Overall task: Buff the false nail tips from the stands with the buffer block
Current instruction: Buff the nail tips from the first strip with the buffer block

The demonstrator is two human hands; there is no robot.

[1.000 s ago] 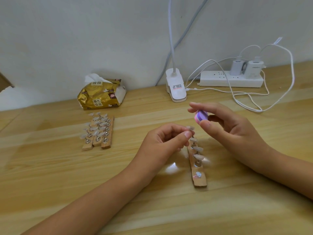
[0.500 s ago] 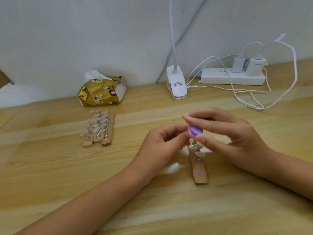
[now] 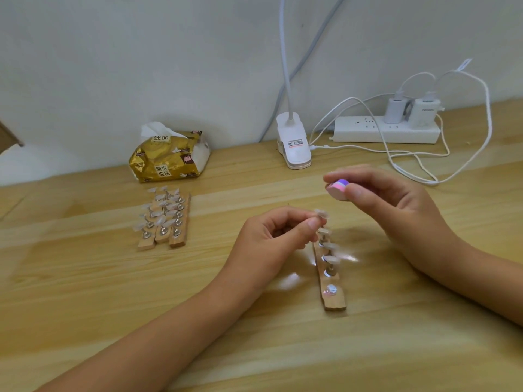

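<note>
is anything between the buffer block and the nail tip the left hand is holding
Nothing visible. The buffer block, pinched in the right hand, sits just above the nail tip that the left hand pinches, with only open air between them.

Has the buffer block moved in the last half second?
Yes. The buffer block, in the right hand, has pulled back from the stand toward the lamp clip.

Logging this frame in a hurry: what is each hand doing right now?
Left hand: closed, pinches a small translucent false nail tip between thumb and forefinger.
Right hand: closed, grips the pink-and-purple buffer block in its fingertips.
</note>
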